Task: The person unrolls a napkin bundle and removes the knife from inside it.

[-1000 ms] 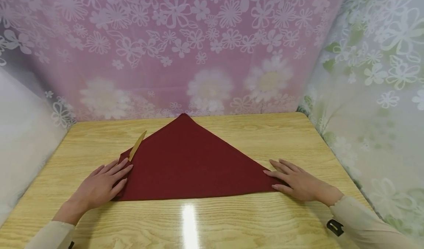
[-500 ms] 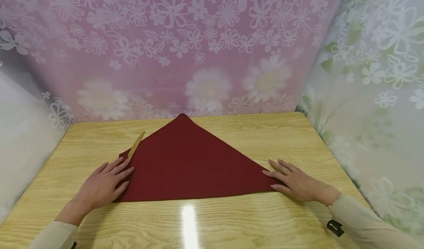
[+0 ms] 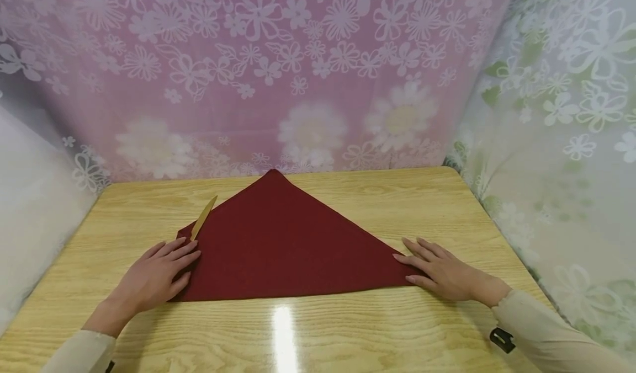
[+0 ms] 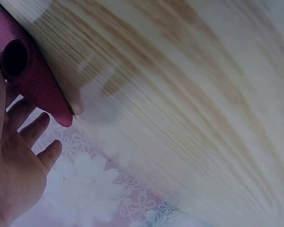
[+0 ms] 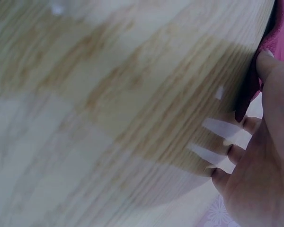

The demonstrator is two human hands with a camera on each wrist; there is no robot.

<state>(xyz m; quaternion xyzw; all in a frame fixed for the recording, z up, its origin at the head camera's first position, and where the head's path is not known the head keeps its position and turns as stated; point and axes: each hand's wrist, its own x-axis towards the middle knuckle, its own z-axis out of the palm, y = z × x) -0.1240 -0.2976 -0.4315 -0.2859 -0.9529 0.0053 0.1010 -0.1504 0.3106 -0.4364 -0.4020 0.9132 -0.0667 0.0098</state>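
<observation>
The dark red cloth (image 3: 293, 240) lies on the table (image 3: 372, 334), its far tip reaching the back edge, its near edge running almost straight from one hand to the other. Wood shows in front of the cloth and beyond both its slanting sides, leaving the hands room all round. On the cloth's left end rests the left hand (image 3: 151, 276), fingers loosely stretched, clasping nothing that I can see. At its right corner the right hand (image 3: 449, 273) lies likewise relaxed, forefinger and thumb touching the fabric.

A gold strip (image 3: 203, 218), narrow and pointed like a blade, slants along the cloth's far left edge; whether the left fingertips touch it, I can't tell.

The cloth is matt and makes a broad triangle; from the left wrist, one end shows as a rolled, hollow tube. The table is yellowish and grained, with a glossy streak of light in front of the cloth. Behind the cloth rises a pink backdrop (image 3: 318, 42) printed with white flowers.
</observation>
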